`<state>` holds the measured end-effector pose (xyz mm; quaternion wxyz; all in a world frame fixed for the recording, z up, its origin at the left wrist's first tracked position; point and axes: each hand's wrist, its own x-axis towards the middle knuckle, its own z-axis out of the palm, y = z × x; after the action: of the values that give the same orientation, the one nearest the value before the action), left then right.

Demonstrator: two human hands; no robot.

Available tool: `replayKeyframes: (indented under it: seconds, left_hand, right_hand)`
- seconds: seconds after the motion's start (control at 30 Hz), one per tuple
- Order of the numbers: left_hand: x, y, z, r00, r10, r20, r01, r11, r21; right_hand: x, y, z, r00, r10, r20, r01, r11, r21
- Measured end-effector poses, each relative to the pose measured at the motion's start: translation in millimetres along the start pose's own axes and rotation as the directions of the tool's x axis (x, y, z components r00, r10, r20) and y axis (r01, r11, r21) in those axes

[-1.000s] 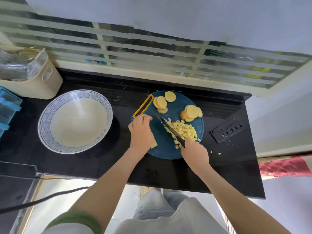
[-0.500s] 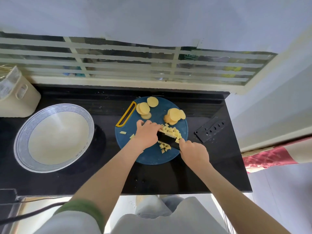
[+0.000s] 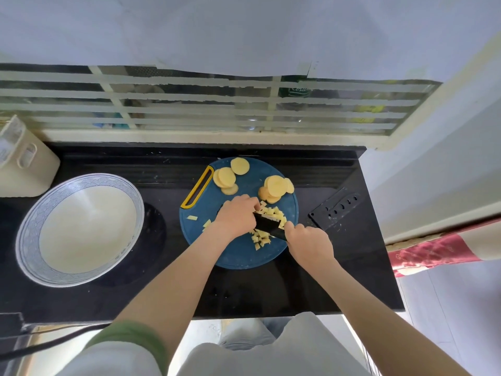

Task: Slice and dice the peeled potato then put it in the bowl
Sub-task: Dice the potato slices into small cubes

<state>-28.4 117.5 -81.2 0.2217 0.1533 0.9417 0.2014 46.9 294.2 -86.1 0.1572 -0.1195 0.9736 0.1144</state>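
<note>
My right hand [image 3: 309, 244] is clenched round the handle of the knife [image 3: 268, 226], its black blade tilted on its side and pointing toward 10 o'clock across the cutting board [image 3: 244, 253]. My left hand [image 3: 235, 217] lies knuckles up at the board's centre, fingers bent down against the blade and the diced potato [image 3: 273, 213]. I cannot tell whether they grasp any cubes. More dice lie just at 6 o'clock of the blade. Potato slices [image 3: 275, 185] are stacked at the board's 1 o'clock, with a second cluster near 12. Two stray pieces [image 3: 192, 217] sit at its 9 o'clock edge. The bowl [image 3: 27, 240] stands on the black counter [image 3: 271, 289], well apart at 9 o'clock of the board. The knife sheath [image 3: 336, 210] lies at 3 o'clock.
</note>
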Motion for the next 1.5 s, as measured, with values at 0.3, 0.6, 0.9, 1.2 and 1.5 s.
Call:
replayKeyframes:
  seconds: [0.3,0.6,0.9,1.2,1.5]
  left_hand:
    - [0.4,4.3,-0.3,0.996,0.078,-0.044,-0.074,0.993,0.091]
    - [2.9,13.6,1.0,0.989,0.124,-0.086,-0.117,0.990,0.084]
    - [7.6,24.5,2.0,0.994,0.071,0.087,-0.078,0.994,0.077]
    - [0.0,34.7,2.3,0.991,0.115,-0.068,-0.114,0.993,0.029]
    - [-5.4,34.7,5.8,0.999,0.041,0.016,-0.042,0.998,0.049]
  right_hand:
    - [6.0,4.3,-1.4,0.999,-0.029,-0.015,0.029,1.000,0.011]
    - [8.8,5.7,-4.5,0.999,-0.047,-0.018,0.047,0.999,0.005]
    - [3.7,6.4,-2.3,0.998,-0.062,-0.023,0.062,0.998,-0.028]
    - [4.3,11.3,-8.0,0.990,-0.081,-0.112,0.080,0.997,-0.017]
    - [0.1,16.3,-2.1,0.980,-0.157,-0.119,0.147,0.985,-0.089]
